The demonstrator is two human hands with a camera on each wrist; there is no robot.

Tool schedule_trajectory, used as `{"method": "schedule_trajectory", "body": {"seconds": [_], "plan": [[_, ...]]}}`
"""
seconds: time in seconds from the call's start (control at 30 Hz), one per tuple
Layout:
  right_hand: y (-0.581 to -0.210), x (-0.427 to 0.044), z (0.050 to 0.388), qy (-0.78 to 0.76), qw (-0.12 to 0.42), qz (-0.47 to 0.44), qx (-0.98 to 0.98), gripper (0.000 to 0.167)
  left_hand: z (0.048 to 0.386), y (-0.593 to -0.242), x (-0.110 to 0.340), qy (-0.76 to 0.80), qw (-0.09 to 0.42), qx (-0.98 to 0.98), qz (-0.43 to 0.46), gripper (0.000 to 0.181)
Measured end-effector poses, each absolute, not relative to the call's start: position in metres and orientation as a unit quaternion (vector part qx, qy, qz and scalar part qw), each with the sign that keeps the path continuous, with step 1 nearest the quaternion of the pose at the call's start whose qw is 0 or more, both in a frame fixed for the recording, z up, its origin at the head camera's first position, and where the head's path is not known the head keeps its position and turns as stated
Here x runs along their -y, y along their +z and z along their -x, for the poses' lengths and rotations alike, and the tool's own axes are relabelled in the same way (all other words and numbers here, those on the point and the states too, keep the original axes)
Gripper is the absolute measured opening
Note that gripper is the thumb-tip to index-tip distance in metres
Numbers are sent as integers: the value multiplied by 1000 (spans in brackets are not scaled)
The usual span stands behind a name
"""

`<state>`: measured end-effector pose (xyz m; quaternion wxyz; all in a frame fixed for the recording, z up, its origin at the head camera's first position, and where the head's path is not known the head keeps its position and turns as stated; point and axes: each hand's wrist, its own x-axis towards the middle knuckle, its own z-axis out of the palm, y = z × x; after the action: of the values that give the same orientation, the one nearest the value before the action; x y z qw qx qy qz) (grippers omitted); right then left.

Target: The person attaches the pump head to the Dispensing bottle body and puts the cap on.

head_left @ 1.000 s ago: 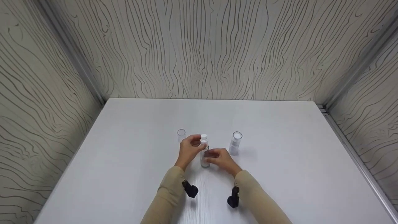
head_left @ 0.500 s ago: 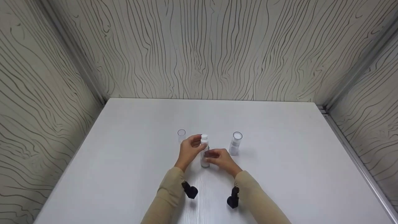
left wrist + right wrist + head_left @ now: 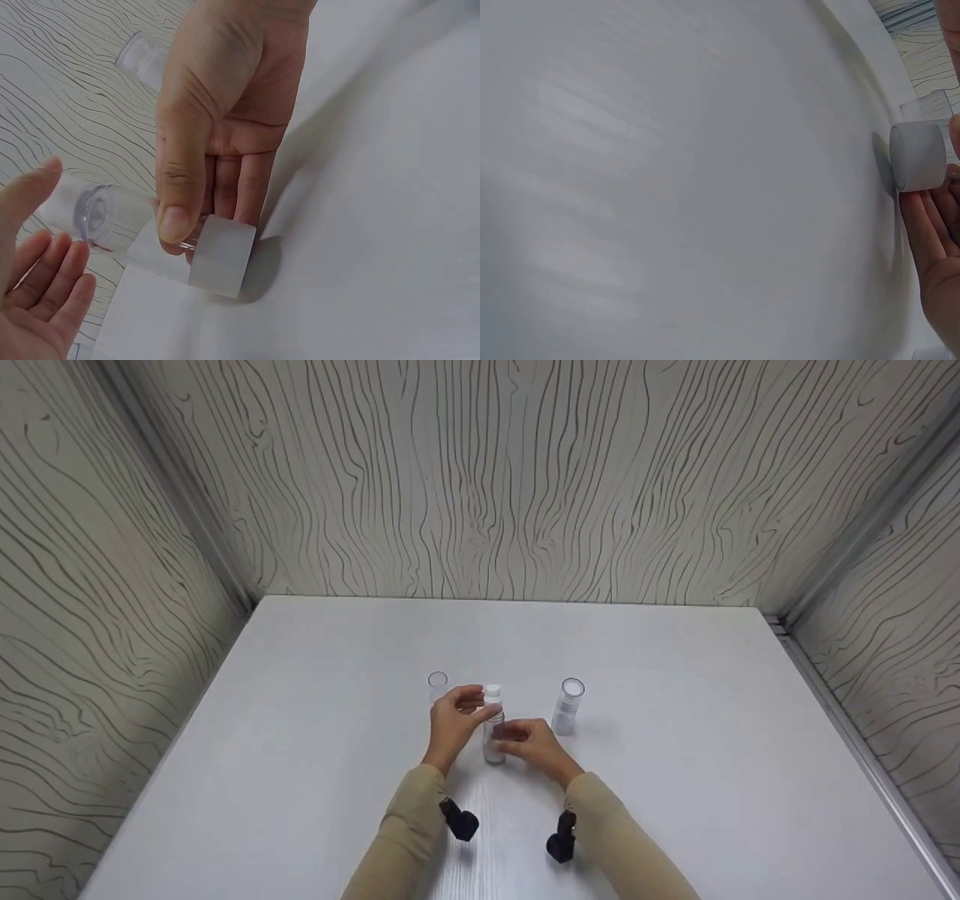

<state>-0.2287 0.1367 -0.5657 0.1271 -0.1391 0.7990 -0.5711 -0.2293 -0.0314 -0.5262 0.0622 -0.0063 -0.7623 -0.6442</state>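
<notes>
A slim clear plastic bottle with a frosted, plain-looking base and a white top point(image 3: 493, 754) is standing out between the two hands, roughly upright over the middle of the white tabletop point(image 3: 712, 735) (whether its base is touching down, the views are leaving unclear). The right hand point(image 3: 538, 744) is pinching the clear wall just above the base, its thumb lying along one side and its fingers bending behind the other. The left hand point(image 3: 454, 727) is surrounding the white top, thumb on one side and loosely curving fingers on the other; whether they are pressing on it, one cannot tell. A clear, round-rimmed plastic cylinder point(image 3: 438, 682) is standing just beyond the left hand, and a clear cylindrical container with white inside point(image 3: 568, 712) is standing upright near the right hand, apart from it.
</notes>
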Motion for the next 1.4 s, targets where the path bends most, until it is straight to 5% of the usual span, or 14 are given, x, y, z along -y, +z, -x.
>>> {"method": "schedule_trajectory", "body": {"seconds": [1.4], "plan": [[-563,-138,228,-564,126,159,-801,34,230,-528,30,-634,18,771,54,43]]}}
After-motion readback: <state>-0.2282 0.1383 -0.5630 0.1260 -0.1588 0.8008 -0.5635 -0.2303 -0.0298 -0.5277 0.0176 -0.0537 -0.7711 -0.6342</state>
